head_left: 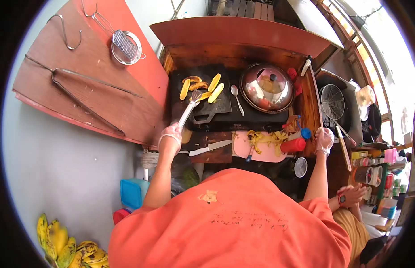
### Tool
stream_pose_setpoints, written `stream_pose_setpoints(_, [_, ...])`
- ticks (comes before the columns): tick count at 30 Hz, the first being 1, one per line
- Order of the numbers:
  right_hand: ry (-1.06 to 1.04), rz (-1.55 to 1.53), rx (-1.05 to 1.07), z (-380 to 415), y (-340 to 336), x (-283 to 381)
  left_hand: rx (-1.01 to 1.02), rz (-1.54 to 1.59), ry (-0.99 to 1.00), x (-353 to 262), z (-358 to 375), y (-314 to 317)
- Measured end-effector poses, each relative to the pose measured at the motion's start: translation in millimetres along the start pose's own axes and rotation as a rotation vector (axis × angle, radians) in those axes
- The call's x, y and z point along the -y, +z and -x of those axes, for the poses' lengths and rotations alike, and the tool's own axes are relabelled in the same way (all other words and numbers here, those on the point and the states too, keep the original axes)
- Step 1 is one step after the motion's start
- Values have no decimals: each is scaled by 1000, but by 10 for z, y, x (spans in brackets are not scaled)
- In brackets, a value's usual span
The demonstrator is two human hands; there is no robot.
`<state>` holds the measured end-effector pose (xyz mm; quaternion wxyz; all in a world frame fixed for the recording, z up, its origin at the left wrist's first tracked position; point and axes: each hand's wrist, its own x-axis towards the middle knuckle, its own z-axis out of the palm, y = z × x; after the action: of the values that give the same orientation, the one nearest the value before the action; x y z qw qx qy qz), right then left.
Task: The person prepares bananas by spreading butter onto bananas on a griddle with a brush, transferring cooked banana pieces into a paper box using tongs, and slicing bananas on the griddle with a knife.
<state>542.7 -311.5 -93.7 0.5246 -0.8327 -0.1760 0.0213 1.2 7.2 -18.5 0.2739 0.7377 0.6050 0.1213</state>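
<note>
My left hand (170,136), in a clear glove, is closed around metal tongs (187,114). The tongs' tips touch the banana pieces on the dark griddle (221,106). Several yellow banana pieces (216,93) and browned ones (195,85) lie there. My right hand (324,139), also gloved, is closed at the near end of the wooden side panel (311,96); anything inside its fingers is hidden. A spoon (237,99) lies between the griddle and a lidded round pan (267,88).
Nearer me are a white-handled knife (210,148), a pink board (256,153) with peels (263,139), and a red bottle (293,145). A strainer (333,102) hangs right. Another person's hands (352,195) are at lower right. Bananas (60,239) lie at lower left.
</note>
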Motion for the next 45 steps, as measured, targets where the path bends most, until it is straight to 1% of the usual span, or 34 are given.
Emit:
stream_pose_setpoints(2, [-28,-66,18,-53,-7,-120,-45,-79,70,86,-20,-110])
stream_pose_setpoints(3, [-42,-57,15,-66,-5,-147,-86,-141,20,-64,45,-230])
stream_pose_setpoints(4, [-32,-59,9,-78,-3,-176,-114,-203,-28,-33,-11,-247])
stream_pose_setpoints(6, [-64,42,-7,-84,1,-215,-191,-280,-109,123,-169,-172])
stream_pose_setpoints(8, [-32,13,-9,-74,8,-188,-201,-273,-117,443,-413,34])
stream_pose_setpoints(10, [-52,-51,0,-74,6,-203,-209,-263,-128,454,-469,60])
stream_pose_setpoints(12, [-54,-16,-12,-81,-7,-231,-96,-167,-179,459,-463,51])
stream_pose_setpoints(13, [-44,-18,-9,-91,-4,-255,-95,-168,-178,623,-498,122])
stream_pose_setpoints(14, [-34,-20,-4,-96,0,-268,-47,-51,-198,912,-577,245])
stream_pose_setpoints(15, [-33,-21,-6,-98,2,-262,-1,66,-217,917,-584,236])
stream_pose_setpoints(16, [-28,-20,-6,-96,3,-256,-1,66,-215,918,-592,235])
stream_pose_setpoints(18, [-22,-19,-6,-84,-8,-229,123,395,-442,867,-562,234])
stream_pose_setpoints(19, [-49,13,-9,-76,-12,-198,122,396,-444,846,-573,273])
stream_pose_setpoints(21, [-76,44,-4,-57,6,-202,102,525,-335,861,-628,360])
stream_pose_setpoints(22, [-63,33,0,-63,0,-221,99,526,-338,906,-636,393])
stream_pose_setpoints(24, [-57,22,0,-93,-7,-191,59,375,-232,943,-699,453])
stream_pose_setpoints(25, [-45,-7,1,-83,-7,-166,82,313,-235,989,-691,443])
stream_pose_setpoints(26, [-30,-36,2,-62,-6,-146,83,315,-231,1039,-639,457])
stream_pose_setpoints(28, [-12,-65,-5,-41,-4,-127,27,248,-290,961,-470,340])
stream_pose_setpoints(30, [-37,-86,-16,-29,14,-126,43,213,-303,855,-409,254])
stream_pose_setpoints(32, [-63,-44,-34,1,20,-33,-24,-19,-5,605,-344,147])
stream_pose_setpoints(33, [-91,-2,-53,16,28,0,-12,-28,-14,314,-287,41])
stream_pose_setpoints(34, [-91,-3,-52,16,33,-27,-13,-29,-16,204,-300,-39])
stream_pose_setpoints(36, [-83,85,-47,-15,2,-59,-29,-269,142,77,-340,-112])
stream_pose_setpoints(37, [-53,78,-30,-9,-17,-43,-6,-331,150,124,-356,-146])
stream_pose_setpoints(38, [-58,77,-34,-8,-21,-38,-10,-328,153,134,-317,-197])
stream_pose_setpoints(40, [-11,-18,-15,-3,-9,-64,-67,-319,166,54,-155,-381])
stream_pose_setpoints(41, [-14,-2,-23,-10,-6,-83,-107,-346,76,18,-110,-393])
stream_pose_setpoints(42, [-13,-4,-27,-20,-7,-115,-109,-347,79,51,-154,-356])
stream_pose_setpoints(44, [-7,-46,1,-38,1,-160,-154,-325,-72,279,-314,-141])
stream_pose_setpoints(45, [-10,-48,1,-43,10,-159,-201,-274,-35,418,-433,-3])
